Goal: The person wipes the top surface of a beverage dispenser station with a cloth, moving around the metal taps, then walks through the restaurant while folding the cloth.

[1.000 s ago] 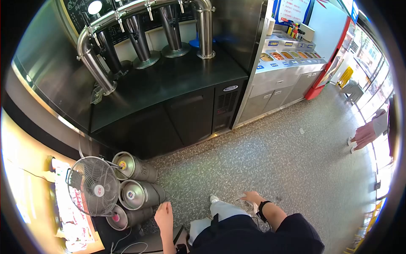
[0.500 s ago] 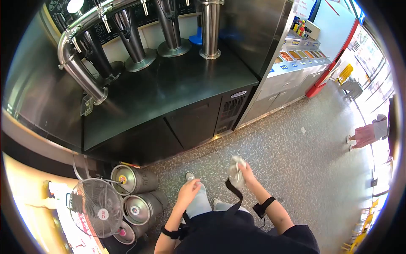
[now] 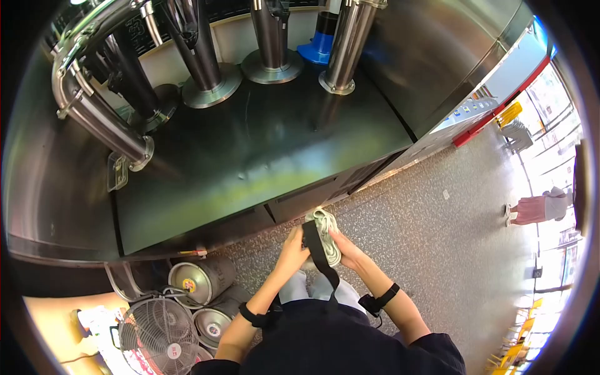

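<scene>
A crumpled, pale cloth [image 3: 329, 240] is held in front of my body, just short of the counter's front edge. My right hand [image 3: 347, 251] grips its right side, thumb on top. My left hand [image 3: 292, 253] closes on the cloth's left side, its fingertips partly hidden behind a hanging black strap [image 3: 317, 250]. The strap runs from my chest across the cloth. Both wrists wear black bands with small devices.
Ahead is a dark counter [image 3: 262, 147] with metal tap columns [image 3: 270, 56] and a curved steel pipe [image 3: 103, 122]. Steel kegs [image 3: 194, 281] and a fan [image 3: 159, 334] stand at lower left. Speckled floor [image 3: 412, 231] stretches right, where a person [image 3: 531, 209] stands far off.
My left hand has come up from beside my leg to the cloth, now held by both hands. I am closer to the counter, and the cloth has moved left with my right hand.
</scene>
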`<act>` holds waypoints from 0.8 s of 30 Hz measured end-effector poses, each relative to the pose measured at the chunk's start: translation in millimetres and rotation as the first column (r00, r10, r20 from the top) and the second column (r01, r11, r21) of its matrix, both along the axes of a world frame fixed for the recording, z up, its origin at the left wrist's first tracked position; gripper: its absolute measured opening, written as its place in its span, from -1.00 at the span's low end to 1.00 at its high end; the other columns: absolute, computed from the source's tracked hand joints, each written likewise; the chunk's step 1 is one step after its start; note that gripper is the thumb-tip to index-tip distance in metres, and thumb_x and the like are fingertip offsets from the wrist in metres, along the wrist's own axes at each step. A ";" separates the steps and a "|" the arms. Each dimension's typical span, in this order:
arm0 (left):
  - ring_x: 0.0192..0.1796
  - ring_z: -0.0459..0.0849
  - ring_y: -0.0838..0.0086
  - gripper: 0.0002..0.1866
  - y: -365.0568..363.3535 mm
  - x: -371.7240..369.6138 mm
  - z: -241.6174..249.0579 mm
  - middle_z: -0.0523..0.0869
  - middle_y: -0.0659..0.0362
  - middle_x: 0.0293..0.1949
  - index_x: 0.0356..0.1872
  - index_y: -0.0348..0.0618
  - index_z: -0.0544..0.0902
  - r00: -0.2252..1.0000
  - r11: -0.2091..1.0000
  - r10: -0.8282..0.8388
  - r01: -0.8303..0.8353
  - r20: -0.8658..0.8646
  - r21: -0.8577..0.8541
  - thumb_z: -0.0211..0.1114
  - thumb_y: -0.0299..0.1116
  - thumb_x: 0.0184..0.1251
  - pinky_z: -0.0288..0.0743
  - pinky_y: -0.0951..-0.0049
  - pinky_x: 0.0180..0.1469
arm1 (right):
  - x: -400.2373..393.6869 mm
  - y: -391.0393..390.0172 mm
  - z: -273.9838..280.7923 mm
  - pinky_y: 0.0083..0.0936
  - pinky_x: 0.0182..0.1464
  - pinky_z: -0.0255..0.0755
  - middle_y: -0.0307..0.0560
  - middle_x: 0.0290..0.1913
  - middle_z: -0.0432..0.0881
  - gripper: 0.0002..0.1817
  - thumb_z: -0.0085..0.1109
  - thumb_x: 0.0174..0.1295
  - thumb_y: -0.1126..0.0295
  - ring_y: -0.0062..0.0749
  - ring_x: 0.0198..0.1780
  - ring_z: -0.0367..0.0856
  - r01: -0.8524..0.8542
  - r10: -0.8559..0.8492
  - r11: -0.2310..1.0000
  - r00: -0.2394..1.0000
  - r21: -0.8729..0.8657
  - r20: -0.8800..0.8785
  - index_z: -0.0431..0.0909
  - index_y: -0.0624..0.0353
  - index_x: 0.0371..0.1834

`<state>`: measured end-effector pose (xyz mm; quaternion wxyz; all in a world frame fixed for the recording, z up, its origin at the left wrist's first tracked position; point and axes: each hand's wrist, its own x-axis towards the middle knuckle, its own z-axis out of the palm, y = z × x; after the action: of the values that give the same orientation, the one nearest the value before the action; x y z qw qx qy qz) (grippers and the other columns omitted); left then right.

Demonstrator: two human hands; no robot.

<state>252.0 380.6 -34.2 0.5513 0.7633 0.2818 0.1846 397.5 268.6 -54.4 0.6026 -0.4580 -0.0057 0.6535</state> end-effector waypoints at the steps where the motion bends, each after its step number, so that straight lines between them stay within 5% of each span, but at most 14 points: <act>1: -0.02 0.56 0.08 -0.49 5.2 11.6 4.8 0.49 -0.02 -0.01 0.15 -0.24 0.40 0.998 0.993 -0.022 0.029 -0.063 0.112 0.28 -0.47 0.12 0.47 0.27 0.01 | 3.1 3.6 -0.1 -0.45 0.22 0.42 -0.10 0.28 0.39 -0.38 0.01 0.40 0.16 -0.43 0.23 0.43 -0.019 0.019 1.000 0.999 -0.013 0.051 0.07 0.06 0.45; 6: 0.10 0.45 0.12 -0.49 23.9 66.1 17.0 0.46 0.03 -0.05 0.13 -0.18 0.43 0.966 0.928 -0.229 0.253 -0.115 0.274 0.31 -0.42 0.09 0.40 0.28 0.10 | 48.9 -3.5 -20.6 -0.43 0.04 0.57 -0.05 0.05 0.59 -0.53 0.07 0.36 0.20 -0.37 0.00 0.62 0.026 -0.024 1.000 0.986 0.008 -0.165 0.33 0.17 0.25; 10: 0.08 0.51 0.12 -0.54 26.0 83.9 24.9 0.49 -0.03 0.02 0.15 -0.14 0.41 0.989 0.975 -0.147 0.145 0.000 0.171 0.24 -0.42 0.20 0.40 0.24 0.13 | 89.6 -17.7 -26.5 -0.43 -0.07 0.61 -0.06 -0.07 0.66 -0.64 0.10 0.34 0.21 -0.35 -0.13 0.68 0.223 -0.215 0.975 0.933 -0.004 -0.290 0.48 0.18 0.09; 13: -0.04 0.61 0.17 -0.56 29.8 68.5 14.1 0.55 -0.01 -0.01 0.15 -0.13 0.42 0.986 0.989 -0.149 0.147 -0.074 -0.024 0.25 -0.39 0.24 0.47 0.26 0.03 | 138.5 -29.7 -25.3 -0.41 -0.07 0.61 -0.07 -0.08 0.66 -0.65 0.12 0.32 0.21 -0.33 -0.13 0.68 0.360 -0.360 0.932 0.913 -0.036 -0.194 0.50 0.17 0.06; 17: -0.17 0.66 0.23 -0.64 41.0 41.7 -10.4 0.62 0.04 -0.13 0.09 -0.14 0.48 0.957 0.978 -0.208 0.211 -0.203 -0.012 0.23 -0.38 0.27 0.52 0.29 -0.10 | 211.2 -20.5 16.0 -0.38 -0.07 0.62 -0.02 -0.09 0.66 -0.61 0.15 0.28 0.22 -0.29 -0.15 0.69 0.457 -0.464 0.881 0.885 0.124 0.031 0.47 0.23 0.07; 21: -0.19 0.66 0.26 -0.71 47.6 54.9 -6.6 0.64 0.06 -0.20 0.02 -0.15 0.52 0.958 0.988 -0.151 0.157 -0.242 0.005 0.20 -0.37 0.30 0.53 0.32 -0.14 | 271.2 24.4 64.0 -0.44 -0.03 0.58 0.01 0.06 0.56 -0.46 0.25 0.15 0.51 -0.34 -0.01 0.63 0.501 -0.592 0.806 0.699 0.316 0.401 0.32 0.20 0.22; 24: -0.18 0.68 0.24 -0.75 45.5 84.1 13.7 0.65 0.06 -0.17 -0.01 -0.16 0.52 0.979 0.994 -0.084 0.096 -0.185 0.054 0.17 -0.38 0.32 0.53 0.32 -0.15 | 310.1 57.7 60.2 -0.44 0.04 0.48 -0.07 0.04 0.57 -0.37 0.33 0.08 0.43 -0.34 0.04 0.59 0.411 -0.528 0.840 0.463 0.355 0.712 0.31 0.18 0.25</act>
<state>336.1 426.2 -20.5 0.5067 0.8059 0.2903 0.0978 707.6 326.4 5.8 0.7216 -0.6390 -0.1867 0.1899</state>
